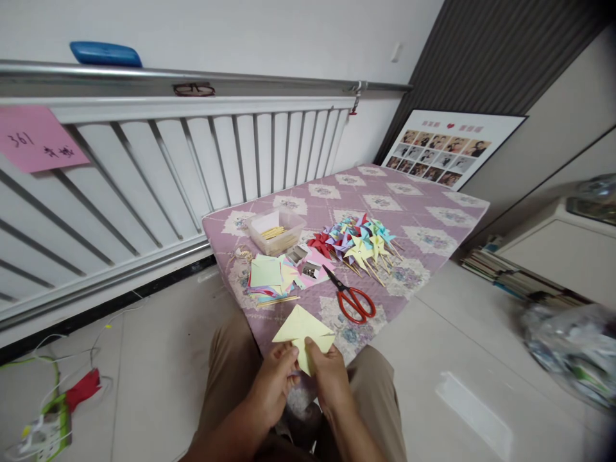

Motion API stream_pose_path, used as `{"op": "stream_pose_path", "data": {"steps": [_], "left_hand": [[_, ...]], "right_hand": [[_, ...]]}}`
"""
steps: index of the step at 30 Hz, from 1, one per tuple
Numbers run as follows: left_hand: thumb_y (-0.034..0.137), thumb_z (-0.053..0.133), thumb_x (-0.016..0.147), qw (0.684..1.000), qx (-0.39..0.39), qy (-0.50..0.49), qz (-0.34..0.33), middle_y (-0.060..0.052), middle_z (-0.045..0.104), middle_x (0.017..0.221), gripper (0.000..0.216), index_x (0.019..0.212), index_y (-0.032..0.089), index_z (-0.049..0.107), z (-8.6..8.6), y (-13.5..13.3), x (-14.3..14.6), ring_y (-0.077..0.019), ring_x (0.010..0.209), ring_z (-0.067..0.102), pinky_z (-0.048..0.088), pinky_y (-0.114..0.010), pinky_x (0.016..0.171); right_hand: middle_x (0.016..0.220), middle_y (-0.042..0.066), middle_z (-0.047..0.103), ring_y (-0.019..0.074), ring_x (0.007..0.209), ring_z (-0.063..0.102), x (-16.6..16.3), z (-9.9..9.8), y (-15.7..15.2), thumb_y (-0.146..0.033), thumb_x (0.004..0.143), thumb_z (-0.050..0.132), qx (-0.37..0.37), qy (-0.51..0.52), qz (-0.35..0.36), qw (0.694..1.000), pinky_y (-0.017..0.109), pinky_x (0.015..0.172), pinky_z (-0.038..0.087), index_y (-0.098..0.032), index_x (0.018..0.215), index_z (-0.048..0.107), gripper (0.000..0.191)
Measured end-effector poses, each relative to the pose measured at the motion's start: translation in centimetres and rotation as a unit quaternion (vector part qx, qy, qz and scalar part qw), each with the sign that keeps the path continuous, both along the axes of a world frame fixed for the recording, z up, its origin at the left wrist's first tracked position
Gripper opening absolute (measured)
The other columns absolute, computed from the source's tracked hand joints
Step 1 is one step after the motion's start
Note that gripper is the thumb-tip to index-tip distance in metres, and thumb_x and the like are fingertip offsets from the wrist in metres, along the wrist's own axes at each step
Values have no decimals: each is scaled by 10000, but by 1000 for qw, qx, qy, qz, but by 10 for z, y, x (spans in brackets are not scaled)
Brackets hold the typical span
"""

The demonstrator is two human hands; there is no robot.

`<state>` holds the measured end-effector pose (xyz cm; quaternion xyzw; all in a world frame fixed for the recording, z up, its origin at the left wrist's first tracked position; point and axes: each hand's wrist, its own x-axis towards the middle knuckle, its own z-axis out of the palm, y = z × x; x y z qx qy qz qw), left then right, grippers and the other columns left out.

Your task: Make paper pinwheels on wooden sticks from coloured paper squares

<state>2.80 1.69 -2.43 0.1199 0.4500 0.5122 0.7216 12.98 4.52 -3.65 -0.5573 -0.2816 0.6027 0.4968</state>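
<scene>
Room: a pale wall with a white radiator along the left edge of the tabletop, which is covered by a purple floral cloth.
Yellow paper: one sheet, held above the near end of the tabletop, in front of the person's lap; slits show at its left and right corners.
Handling: likely very light, thin and easy to crease, and weakest beside the slits; best pinched softly on the uncut part near the middle.
Direction: turned like a diamond, one corner pointing away toward the far end and the opposite one back at the person; roughly square, so no clear long axis beyond that diagonal.
Left hand: fingers of the left hand pinch the paper's near left side, thumb on top.
Right hand: fingers of the right hand pinch its near right side, thumb close to the middle.
Scissors: the red-handled scissors lie toward the near end, right of the paper, blades pointing far left.
Stack: coloured squares by the left edge, loose sticks just on the near side.
Tub: a plastic tub of sticks, farther along the left edge.
Pinwheels: a heap of pinwheels around the middle of the tabletop.
Photo board: the board leans beyond the far edge.
</scene>
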Motion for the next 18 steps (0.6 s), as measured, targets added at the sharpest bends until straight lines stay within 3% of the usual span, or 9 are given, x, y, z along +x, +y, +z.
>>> {"op": "stream_pose_path", "data": {"steps": [3,9,18], "left_hand": [[424,829,549,999,-19,-6,41,-23,661,803,449,863,177,624,3,5,6,-123,675,582,395,-210,587],[400,799,567,999,6,6,44,-52,680,753,361,801,169,651,10,14,9,-150,623,583,391,-236,537],[328,800,530,994,-32,50,93,-25,660,740,306,744,178,642,9,18,14,-128,599,549,368,-227,521]], "right_hand": [[872,98,783,264,728,723,-3,4,-2,-427,677,716,2,3,-1,1000,332,658,552,-153,895,697,350],[913,91,780,281,808,724,-8,13,-4,-403,663,728,9,16,-4,1000,332,669,558,-170,893,698,329],[915,93,779,289,844,722,-13,11,-3,-407,685,710,13,16,-18,1000,348,708,564,-174,882,688,307]]}}
